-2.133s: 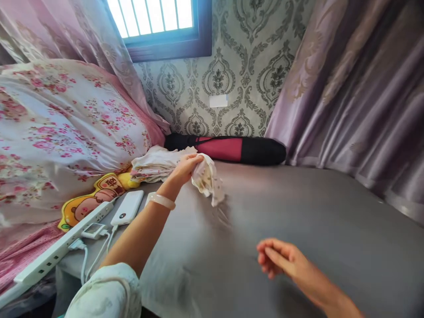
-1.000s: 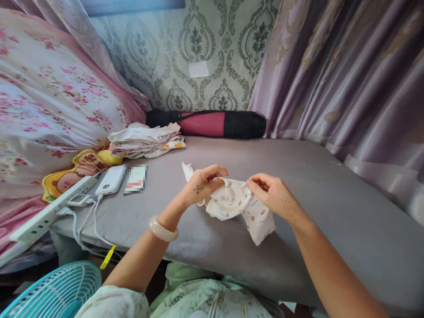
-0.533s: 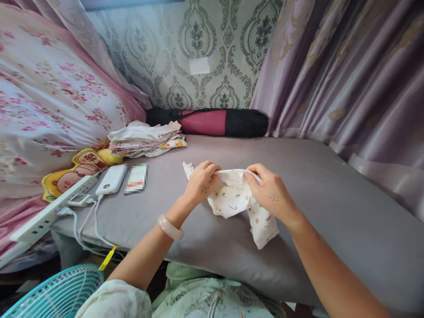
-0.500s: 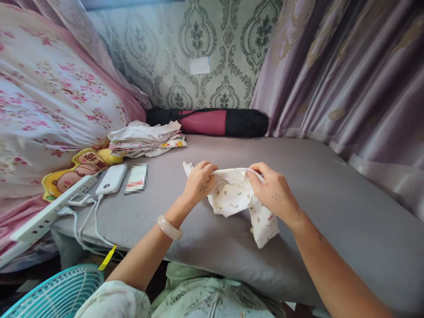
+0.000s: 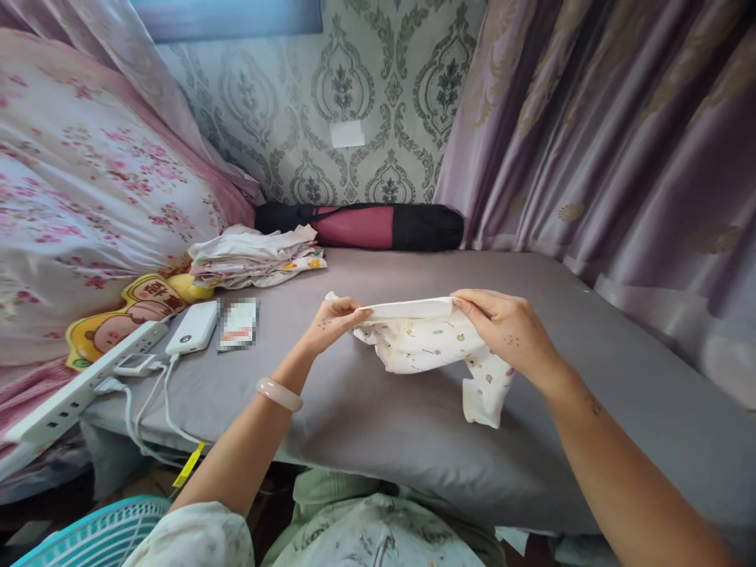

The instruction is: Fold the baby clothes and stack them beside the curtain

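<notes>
Along the left edge of the grey mattress (image 5: pixel 620 370) lie a power strip (image 5: pixel 76 390) and a white power bank (image 5: pixel 192 337), with folded clothes (image 5: pixel 253 256) stacked behind. The left hand (image 5: pixel 331 323) pinches one end of a printed baby garment (image 5: pixel 428 342), and the right hand (image 5: pixel 508 335) pinches the other, pulling its banded edge taut just above the sheet. Bare mattress runs right to the curtain (image 5: pixel 591 142).

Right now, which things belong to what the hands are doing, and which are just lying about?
In hand: printed garment, stretched between left hand and right hand.
Lying about: folded clothes pile, power bank, power strip, black-and-red roll, fan.
</notes>
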A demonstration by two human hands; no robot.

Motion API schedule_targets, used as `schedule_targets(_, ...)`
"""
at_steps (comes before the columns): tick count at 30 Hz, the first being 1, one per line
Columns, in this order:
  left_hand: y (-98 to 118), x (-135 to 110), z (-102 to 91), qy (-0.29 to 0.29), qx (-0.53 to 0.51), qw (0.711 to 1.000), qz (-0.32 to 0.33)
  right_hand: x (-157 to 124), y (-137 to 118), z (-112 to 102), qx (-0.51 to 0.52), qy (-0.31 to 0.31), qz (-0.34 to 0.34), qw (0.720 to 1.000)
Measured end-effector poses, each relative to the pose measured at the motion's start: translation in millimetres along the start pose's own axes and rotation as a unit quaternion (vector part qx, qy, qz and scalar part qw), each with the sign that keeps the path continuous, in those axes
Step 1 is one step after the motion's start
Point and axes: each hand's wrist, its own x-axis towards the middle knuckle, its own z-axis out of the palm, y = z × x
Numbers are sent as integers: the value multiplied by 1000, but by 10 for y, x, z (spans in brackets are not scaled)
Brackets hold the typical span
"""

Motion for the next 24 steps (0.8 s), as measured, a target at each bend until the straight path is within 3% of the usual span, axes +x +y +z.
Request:
schedule_targets(6, 328, -8, -91, -7, 41, 998, 36, -7, -54, -166, 15, 38, -7, 999)
schedule_targets(9, 751, -26, -225, -34, 73, 995, 66, 32, -131, -363, 26, 47, -1, 999)
schedule_targets(12, 1249, -87, -403, -116, 52, 988, 86, 87, -198, -600, 61, 67, 27, 996)
schedule_targets(15, 1535, -132, -530, -159, 20, 985, 63, 156, -222, -735, 108, 69, 47, 991)
schedule_targets(17, 1532, -120, -571, -156, 24, 987, 38, 205, -216, -736, 115, 48, 44, 991)
schedule_targets(20, 1343, -51, -598, -129, 45, 991, 3, 266, -191, -669, 94, 20, 22, 995)
schedule_targets(24, 1144, 49, -612, -72, 110, 991, 24, 305, -166, -614, 57, 14, 21, 998)
